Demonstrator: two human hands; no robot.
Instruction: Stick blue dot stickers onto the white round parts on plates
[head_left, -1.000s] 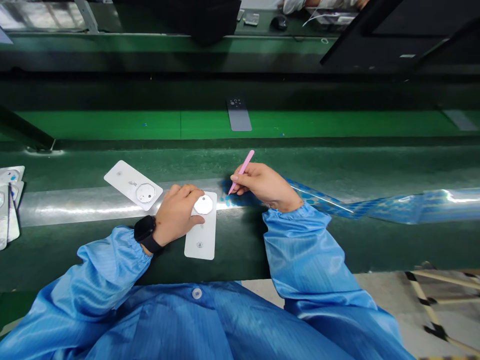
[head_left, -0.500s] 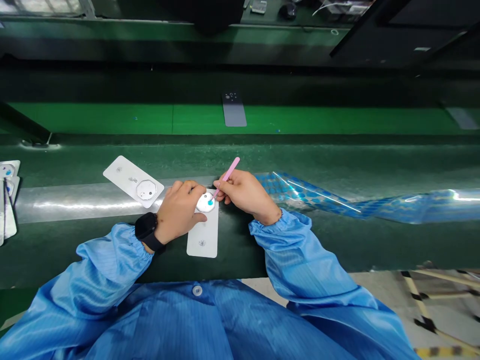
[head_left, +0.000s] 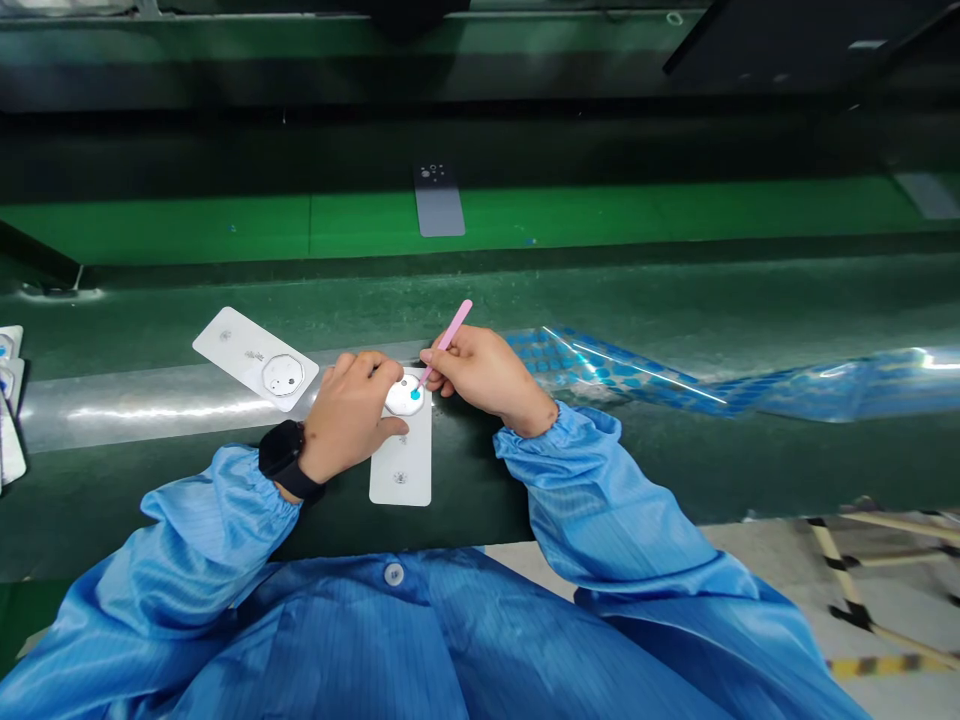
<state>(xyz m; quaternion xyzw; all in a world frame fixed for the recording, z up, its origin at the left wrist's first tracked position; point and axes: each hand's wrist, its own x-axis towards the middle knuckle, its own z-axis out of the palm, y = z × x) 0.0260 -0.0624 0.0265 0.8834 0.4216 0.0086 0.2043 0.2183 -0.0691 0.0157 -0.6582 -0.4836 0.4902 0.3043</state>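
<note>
A white phone back cover (head_left: 403,470) lies upright in front of me, a round white camera area near its far end. My left hand (head_left: 349,415) steadies it from the left, fingers curled at the top and thumb resting on the panel. Pink tweezers (head_left: 457,322) are pinched in my right hand (head_left: 487,378). Their tip touches or hovers just over a blue dot sticker (head_left: 415,395) in the round area; which one I cannot tell. Just left of my hands, another white back cover (head_left: 244,345) lies slantwise, without a blue dot showing.
A transparent sheet of blue dot stickers (head_left: 637,380) trails rightward from behind my right hand. More white covers (head_left: 10,440) overlap at the left edge. A grey back cover (head_left: 440,205) lies on the green strip (head_left: 600,215) beyond the bench (head_left: 360,290).
The view has shifted slightly, so things sit a little higher and further left. Both hands keep their places on the cover, with the tweezer tip still at the blue dot.
</note>
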